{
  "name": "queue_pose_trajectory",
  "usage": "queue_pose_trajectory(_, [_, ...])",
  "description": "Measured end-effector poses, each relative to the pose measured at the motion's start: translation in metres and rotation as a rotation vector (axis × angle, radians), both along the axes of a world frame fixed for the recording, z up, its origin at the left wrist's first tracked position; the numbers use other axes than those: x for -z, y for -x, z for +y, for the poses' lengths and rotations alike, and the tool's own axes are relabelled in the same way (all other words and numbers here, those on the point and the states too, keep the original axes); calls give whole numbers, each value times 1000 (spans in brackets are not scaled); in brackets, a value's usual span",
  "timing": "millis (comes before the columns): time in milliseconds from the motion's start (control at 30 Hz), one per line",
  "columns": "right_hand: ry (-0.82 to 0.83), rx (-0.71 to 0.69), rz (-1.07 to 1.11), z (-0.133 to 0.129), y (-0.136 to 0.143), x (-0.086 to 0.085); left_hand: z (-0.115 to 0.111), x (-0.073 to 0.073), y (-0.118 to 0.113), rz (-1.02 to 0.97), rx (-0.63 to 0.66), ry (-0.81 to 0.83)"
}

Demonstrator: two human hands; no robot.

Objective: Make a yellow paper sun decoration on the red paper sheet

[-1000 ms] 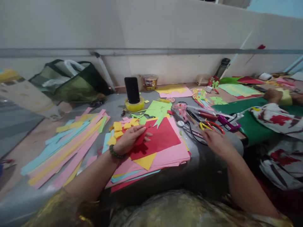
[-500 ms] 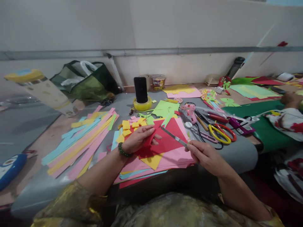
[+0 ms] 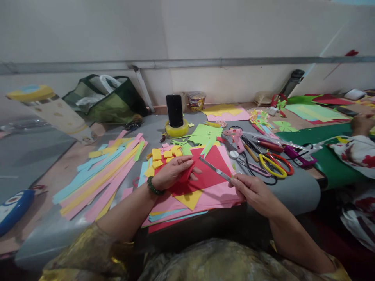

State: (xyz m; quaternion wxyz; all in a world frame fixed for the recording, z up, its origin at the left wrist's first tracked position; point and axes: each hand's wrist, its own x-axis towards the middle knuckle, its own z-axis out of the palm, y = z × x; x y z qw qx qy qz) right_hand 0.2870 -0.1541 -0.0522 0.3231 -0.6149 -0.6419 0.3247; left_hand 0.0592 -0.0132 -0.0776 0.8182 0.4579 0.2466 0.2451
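Grey-covered worktable [image 3: 295, 195], pale wall [image 3: 187, 39] behind. Red paper piece [image 3: 186, 174]: pinched in left hand [image 3: 174, 171], thumb against forefinger, over stacked coloured paper sheets [image 3: 218, 197]. Slim silver metal tool [image 3: 216, 170]: clasped in right hand [image 3: 254, 193], fingers bent, tip near the piece. Beyond: pink plastic glue gun [image 3: 236, 134].

Red is shown by the held paper [image 3: 186, 172], silver by the blade [image 3: 216, 169], pink by the glue gun [image 3: 234, 135] and dark green by the bracelet [image 3: 154, 188]. The strips [image 3: 101, 177] are coloured pink, yellow and light blue; the tabletop [image 3: 295, 197], grey. The wearer's sleeve [image 3: 84, 249] is mottled in olive and gold.
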Motion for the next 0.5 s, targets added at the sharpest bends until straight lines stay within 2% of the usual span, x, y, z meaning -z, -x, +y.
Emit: queue_pose_trajectory(500, [-8, 11, 6, 0, 1, 2, -1, -3, 0, -40, -7, 14])
